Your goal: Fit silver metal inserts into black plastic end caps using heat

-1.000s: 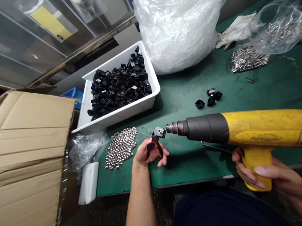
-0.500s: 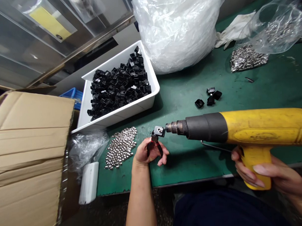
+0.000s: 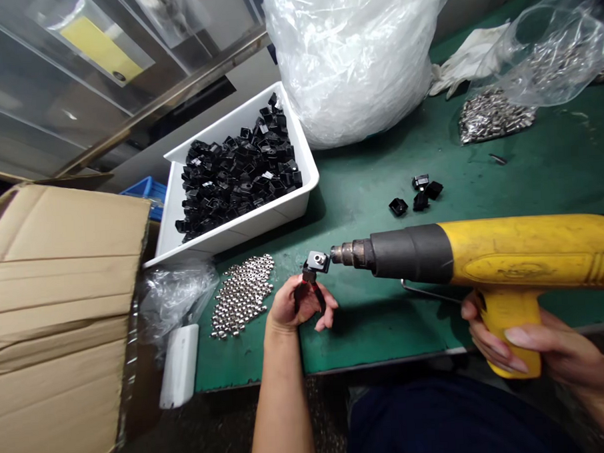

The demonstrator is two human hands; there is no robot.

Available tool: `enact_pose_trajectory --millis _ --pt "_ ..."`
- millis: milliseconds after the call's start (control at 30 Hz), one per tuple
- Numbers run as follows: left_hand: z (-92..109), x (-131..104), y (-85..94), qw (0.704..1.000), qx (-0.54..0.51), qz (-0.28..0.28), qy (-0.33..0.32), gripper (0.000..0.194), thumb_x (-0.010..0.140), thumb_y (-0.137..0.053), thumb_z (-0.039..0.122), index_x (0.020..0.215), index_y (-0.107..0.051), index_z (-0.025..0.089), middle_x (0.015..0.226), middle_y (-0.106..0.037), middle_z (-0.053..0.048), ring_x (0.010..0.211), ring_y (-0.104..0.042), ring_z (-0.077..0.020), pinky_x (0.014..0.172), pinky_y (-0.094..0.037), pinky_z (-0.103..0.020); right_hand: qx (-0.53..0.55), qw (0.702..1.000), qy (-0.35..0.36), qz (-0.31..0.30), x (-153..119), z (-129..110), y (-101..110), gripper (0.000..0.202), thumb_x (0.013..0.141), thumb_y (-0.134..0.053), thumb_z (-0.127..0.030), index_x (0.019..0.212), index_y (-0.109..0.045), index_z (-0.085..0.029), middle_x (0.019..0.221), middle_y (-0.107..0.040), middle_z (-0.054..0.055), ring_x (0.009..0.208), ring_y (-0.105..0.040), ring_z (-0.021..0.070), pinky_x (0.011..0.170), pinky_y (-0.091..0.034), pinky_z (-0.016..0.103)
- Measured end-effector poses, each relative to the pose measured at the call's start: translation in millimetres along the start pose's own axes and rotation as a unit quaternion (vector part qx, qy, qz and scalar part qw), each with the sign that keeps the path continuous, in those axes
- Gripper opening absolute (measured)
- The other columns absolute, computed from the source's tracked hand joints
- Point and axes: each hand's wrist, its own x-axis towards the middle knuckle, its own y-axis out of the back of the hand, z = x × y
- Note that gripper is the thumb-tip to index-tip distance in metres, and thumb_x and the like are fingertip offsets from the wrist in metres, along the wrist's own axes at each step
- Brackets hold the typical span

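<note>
My left hand [image 3: 298, 305] is closed around the dark handles of a pair of pliers [image 3: 310, 279] with red edging. At the pliers' jaws sits a small black plastic housing [image 3: 317, 261], a silver metal sleeve [image 3: 319, 258] standing on its top face. My right hand [image 3: 532, 343] grips the handle of a yellow heat gun [image 3: 528, 257], which lies level across the view. The stepped metal nozzle [image 3: 352, 254] points left, its tip right beside the housing; whether they touch I cannot tell.
Many black housings fill a white bin [image 3: 242, 232]. Silver sleeves [image 3: 242, 296] lie spread on the green table [image 3: 367, 344]. Several loose housings [image 3: 421, 200] rest behind the heat gun. Around stand a plastic bag [image 3: 359, 64], a bag of metal parts [image 3: 497, 114], a glove [image 3: 469, 59] and a cardboard box [image 3: 60, 310].
Almost nothing differs. The heat gun and right hand have shifted very slightly left in the view; the pliers still hold the housing at the nozzle tip.
</note>
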Motion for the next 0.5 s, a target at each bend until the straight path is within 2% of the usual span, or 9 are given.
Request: enact_pose_trajectory --millis 167,500 --pt "-0.3 0.2 0.0 1.000 -0.010 -0.009 -0.010 0.068 0.090 -0.046 0.063 0.086 -0.078 0.003 0.067 -0.075 -0.020 0.046 -0.065 -0.0264 0.045 -0.044 -0.032 -0.013 0.999 -0.008 -0.033 0.0 0.5 4.3 0.044 0.084 -0.067 -0.046 0.121 -0.063 -0.023 0.072 -0.059 0.004 0.056 -0.046 0.0134 0.054 -0.037 0.028" --pt "-0.1 -0.5 0.6 0.999 -0.025 -0.020 -0.009 0.067 0.092 -0.044 0.060 0.089 -0.078 0.002 0.070 -0.075 -0.022 0.049 -0.067 -0.0261 0.046 -0.044 -0.031 -0.024 0.998 0.004 -0.055 2.7 1.1 7.6 0.043 0.087 -0.064 -0.046 0.123 -0.062 -0.022 0.074 -0.059 0.003 0.056 -0.046 0.0128 0.055 -0.036 0.028"
